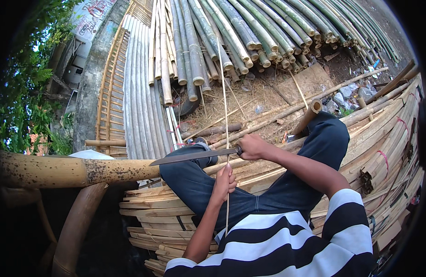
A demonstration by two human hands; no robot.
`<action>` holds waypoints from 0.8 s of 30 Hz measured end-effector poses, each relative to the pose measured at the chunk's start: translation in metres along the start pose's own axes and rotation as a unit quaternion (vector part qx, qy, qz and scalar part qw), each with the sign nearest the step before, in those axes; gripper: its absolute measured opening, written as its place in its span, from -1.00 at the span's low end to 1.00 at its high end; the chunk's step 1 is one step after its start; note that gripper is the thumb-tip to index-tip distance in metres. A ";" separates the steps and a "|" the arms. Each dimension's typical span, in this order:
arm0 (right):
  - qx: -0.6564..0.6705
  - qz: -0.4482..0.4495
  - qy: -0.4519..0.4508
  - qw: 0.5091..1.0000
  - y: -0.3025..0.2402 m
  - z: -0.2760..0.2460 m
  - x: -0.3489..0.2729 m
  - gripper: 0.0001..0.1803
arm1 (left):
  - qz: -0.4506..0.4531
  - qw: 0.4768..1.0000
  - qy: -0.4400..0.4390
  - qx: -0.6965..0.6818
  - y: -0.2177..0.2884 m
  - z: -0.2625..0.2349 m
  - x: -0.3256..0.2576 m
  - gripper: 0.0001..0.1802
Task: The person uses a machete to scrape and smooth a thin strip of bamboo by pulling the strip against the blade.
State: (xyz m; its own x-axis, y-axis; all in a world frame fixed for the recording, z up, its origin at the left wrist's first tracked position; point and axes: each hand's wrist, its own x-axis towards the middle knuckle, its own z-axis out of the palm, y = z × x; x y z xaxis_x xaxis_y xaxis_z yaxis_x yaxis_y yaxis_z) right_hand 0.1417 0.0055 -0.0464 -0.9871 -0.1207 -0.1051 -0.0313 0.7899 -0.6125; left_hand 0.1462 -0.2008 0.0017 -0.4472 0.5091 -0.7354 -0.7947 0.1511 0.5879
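Note:
My right hand [252,147] is closed around the handle of a long knife [194,156], whose dark blade points left across my thigh. A thin bamboo strip [225,111] runs lengthwise from near my chest out toward the bamboo pile. My left hand [224,182] grips this strip just below the blade. Where the strip passes the blade near the handle, the two meet or cross; whether the edge cuts in, I cannot tell. Just left of my knee, a thick spotted bamboo pole [79,171] lies level, near the knife's tip.
Many bamboo poles [250,41] are stacked ahead. Bundles of split bamboo slats [379,134] lie under and right of me. At the left are corrugated sheets [139,87], a bamboo ladder [109,87] and a concrete wall [90,83]. A cut bamboo tube [307,117] stands by my right knee.

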 end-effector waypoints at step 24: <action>-0.043 0.035 0.047 0.997 0.037 -0.036 0.020 -0.77 | 0.084 0.984 0.064 0.140 0.048 0.008 -0.031 -0.70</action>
State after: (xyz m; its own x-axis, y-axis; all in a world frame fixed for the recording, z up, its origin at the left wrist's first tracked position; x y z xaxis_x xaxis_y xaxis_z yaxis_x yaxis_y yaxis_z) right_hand 0.1151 0.0540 -0.0428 -0.9976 -0.0103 -0.0681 0.0279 0.8439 -0.5358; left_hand 0.1252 -0.2025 0.0559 -0.6249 0.4391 -0.6455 -0.5684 0.3109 0.7617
